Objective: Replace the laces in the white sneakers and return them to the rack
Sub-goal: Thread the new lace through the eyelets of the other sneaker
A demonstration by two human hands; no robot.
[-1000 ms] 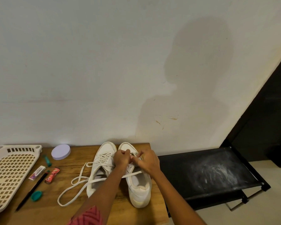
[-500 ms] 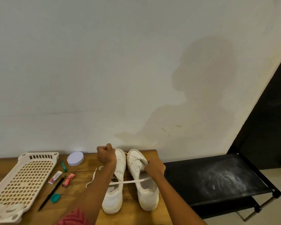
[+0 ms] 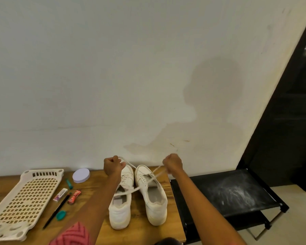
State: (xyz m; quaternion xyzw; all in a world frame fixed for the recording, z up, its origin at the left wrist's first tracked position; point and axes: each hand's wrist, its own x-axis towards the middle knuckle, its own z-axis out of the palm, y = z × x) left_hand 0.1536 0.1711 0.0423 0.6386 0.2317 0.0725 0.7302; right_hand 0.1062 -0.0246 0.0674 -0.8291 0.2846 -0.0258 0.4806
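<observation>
Two white sneakers stand side by side on the wooden table (image 3: 95, 227), toes toward the wall: the left sneaker (image 3: 121, 204) and the right sneaker (image 3: 153, 197). A white lace (image 3: 149, 179) is threaded through the right sneaker's eyelets, and its two ends cross above the shoe. My left hand (image 3: 112, 165) grips one end, raised above the left sneaker's toe. My right hand (image 3: 172, 162) grips the other end, raised to the right of the right sneaker's toe. Both ends are pulled taut and apart.
A cream perforated plastic rack (image 3: 25, 198) lies on the table's left. Between it and the shoes lie a lavender round lid (image 3: 81, 175), a black pen (image 3: 56, 212), small packets and teal caps. A black low shelf (image 3: 228, 193) stands to the right, beside a dark door (image 3: 290, 103).
My hands have risen from the right sneaker and spread apart, drawing the lace ends out to either side. The camera has tilted up and shifted.
</observation>
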